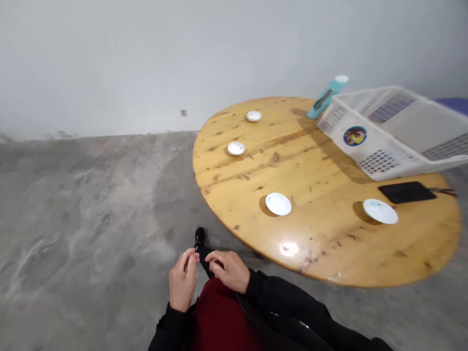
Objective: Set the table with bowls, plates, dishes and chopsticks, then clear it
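Observation:
My left hand (183,281) and my right hand (231,271) hover in front of my body, short of the table's near edge. Both have loosely bent fingers with a gap from the thumb, and nothing shows in either. The fingertips of the two hands point toward each other without touching. Closest to them on the round wooden table (310,243) is a white bowl (278,204). Another white bowl (380,211) sits farther right. Toward the table's left side are two smaller white dishes, a nearer dish (236,148) and a farther dish (253,116).
A large white plastic basket (380,141) occupies the table's right side. Behind its left corner stands a light-blue bottle or tumbler (328,96). A black phone (407,192) lies before the basket. Grey concrete floor (91,219) extends left; a pale wall (146,63) is behind.

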A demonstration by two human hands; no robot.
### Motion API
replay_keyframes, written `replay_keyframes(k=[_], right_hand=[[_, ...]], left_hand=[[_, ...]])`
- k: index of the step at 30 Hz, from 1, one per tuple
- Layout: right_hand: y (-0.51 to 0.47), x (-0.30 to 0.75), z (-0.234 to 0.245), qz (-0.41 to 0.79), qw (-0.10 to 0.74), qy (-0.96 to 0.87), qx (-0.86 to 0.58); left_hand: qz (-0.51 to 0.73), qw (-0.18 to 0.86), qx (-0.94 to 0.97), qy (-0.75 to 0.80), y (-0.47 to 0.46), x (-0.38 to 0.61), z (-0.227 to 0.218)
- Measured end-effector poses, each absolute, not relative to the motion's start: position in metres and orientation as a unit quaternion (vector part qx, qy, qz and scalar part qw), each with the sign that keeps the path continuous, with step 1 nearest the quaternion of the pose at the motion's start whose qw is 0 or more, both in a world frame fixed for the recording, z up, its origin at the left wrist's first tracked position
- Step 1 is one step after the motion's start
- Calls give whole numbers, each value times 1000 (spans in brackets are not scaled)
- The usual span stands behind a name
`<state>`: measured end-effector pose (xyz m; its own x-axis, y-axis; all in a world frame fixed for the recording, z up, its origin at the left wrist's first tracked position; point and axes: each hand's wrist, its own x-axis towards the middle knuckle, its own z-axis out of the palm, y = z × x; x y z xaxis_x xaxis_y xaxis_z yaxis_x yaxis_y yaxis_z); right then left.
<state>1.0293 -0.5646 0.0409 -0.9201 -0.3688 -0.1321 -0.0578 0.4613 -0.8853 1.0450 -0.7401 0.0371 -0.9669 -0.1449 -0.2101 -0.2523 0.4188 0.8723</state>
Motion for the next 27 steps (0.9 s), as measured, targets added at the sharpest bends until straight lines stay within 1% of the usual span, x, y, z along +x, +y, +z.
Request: replay_keyframes(k=[3,6,9,12,14,17,22,27], right_hand=[[-594,967,35,-471,163,856,-138],[-620,898,38,-443,154,870,-153],[-633,836,45,-442,135,876,-139],[-633,790,52,-454,107,878,-110],[-628,769,58,-481,80,868,-89],[-617,751,65,-539,39,841,-32],[-608,737,65,-610,-32,784,107],[-602,711,52,-634,-84,720,271]], left_hand=[[509,91,-104,850,-769,991,27],[492,107,-145,852,-812,930,22],[475,113,-159,858,-846,865,29],[461,110,-137,870,-854,804,40],[464,113,-113,871,-844,767,46],[487,153,-46,858,-814,719,49],[473,239,120,839,-752,636,54],[494,297,189,795,-688,517,51]])
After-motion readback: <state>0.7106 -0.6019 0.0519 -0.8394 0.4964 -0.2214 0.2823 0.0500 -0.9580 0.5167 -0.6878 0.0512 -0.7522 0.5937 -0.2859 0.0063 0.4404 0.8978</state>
